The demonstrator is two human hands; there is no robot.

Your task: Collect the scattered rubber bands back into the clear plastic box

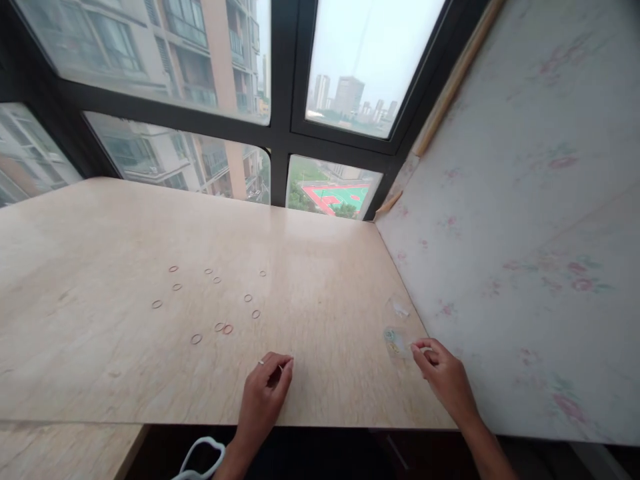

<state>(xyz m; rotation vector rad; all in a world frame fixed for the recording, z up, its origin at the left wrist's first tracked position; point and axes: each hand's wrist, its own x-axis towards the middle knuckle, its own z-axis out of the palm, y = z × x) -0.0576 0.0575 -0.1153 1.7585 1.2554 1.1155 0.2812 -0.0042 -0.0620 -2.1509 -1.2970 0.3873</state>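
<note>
Several thin rings lie scattered on the left half of the stone-patterned ledge, among them a red ring (173, 269), a dark ring (197, 339) and a reddish ring (228, 329) that touches another ring. My left hand (265, 387) is low over the front of the ledge, thumb and fingertips pinched; what they hold, if anything, is too small to name. At the right, my right hand (440, 373) pinches at the edge of a small clear container (399, 343) with small coloured items inside. Whatever is between its fingertips cannot be made out.
A clear lid-like piece (399, 308) lies behind the container. The flowered wall (500, 267) bounds the ledge (330, 267) on the right, and dark-framed windows stand behind it. A white looped object (203, 457) is below the front edge.
</note>
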